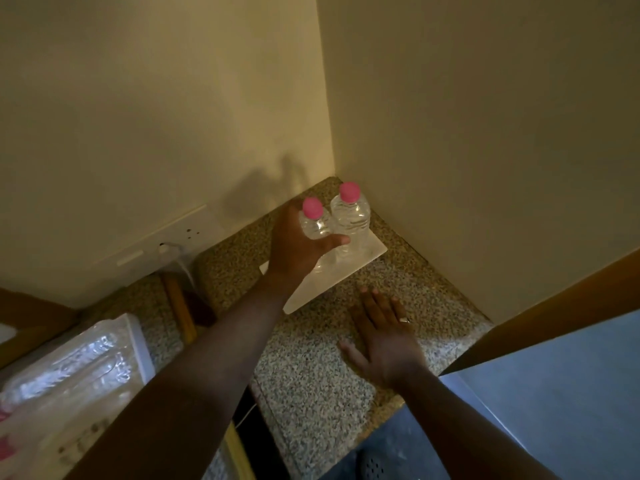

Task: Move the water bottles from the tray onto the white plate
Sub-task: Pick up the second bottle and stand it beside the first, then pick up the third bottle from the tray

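A flat white rectangular plate (372, 252) lies on the speckled counter in the corner of the walls. One clear water bottle with a pink cap (350, 220) stands upright on its far end. My left hand (298, 245) is wrapped around a second pink-capped bottle (313, 220), held upright over the plate just left of the first; whether its base touches the plate is hidden. My right hand (384, 336) rests flat on the counter, fingers spread, in front of the plate. The tray (138, 336) at the lower left holds more clear bottles (69, 368) lying down.
Walls close off the corner behind and to the right of the plate. A wall socket with a white plug and cable (169, 251) sits to the left. A wooden edge and a blue-grey surface (554, 393) are at the lower right.
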`<action>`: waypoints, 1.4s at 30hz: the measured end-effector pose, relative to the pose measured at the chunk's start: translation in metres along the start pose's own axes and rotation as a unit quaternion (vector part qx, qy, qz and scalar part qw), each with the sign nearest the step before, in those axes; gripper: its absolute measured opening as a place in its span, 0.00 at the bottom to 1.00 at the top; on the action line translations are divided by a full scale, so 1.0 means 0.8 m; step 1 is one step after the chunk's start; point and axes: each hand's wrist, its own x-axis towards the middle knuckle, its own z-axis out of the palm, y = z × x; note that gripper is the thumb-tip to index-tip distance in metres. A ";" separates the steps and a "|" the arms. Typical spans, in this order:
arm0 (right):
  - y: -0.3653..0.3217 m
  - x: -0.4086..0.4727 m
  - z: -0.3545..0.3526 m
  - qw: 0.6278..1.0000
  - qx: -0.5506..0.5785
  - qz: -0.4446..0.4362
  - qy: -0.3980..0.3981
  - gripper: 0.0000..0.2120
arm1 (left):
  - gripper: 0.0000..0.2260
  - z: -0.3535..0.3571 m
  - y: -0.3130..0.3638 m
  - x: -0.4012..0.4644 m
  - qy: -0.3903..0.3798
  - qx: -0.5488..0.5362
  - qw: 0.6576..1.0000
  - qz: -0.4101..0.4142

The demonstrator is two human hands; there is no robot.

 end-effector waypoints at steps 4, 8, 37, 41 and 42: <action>-0.002 0.001 -0.002 1.000 -0.008 0.003 -0.007 0.37 | 0.45 -0.036 -0.017 -0.028 -0.006 0.005 0.999 -0.052; -0.007 -0.006 0.000 1.000 -0.016 0.001 -0.013 0.34 | 0.40 -0.107 -0.052 -0.094 0.033 0.109 0.991 -0.067; -0.186 -0.023 0.045 0.992 -0.053 -0.099 -0.050 0.35 | 0.38 -0.376 -0.221 -0.370 -0.074 0.378 0.910 -0.153; -0.193 -0.026 0.039 0.993 -0.049 -0.092 -0.049 0.38 | 0.38 -0.410 -0.223 -0.380 -0.087 0.389 0.893 -0.208; -0.195 -0.026 0.038 0.994 -0.048 -0.090 -0.050 0.39 | 0.36 -0.416 -0.222 -0.382 -0.076 0.347 0.910 -0.214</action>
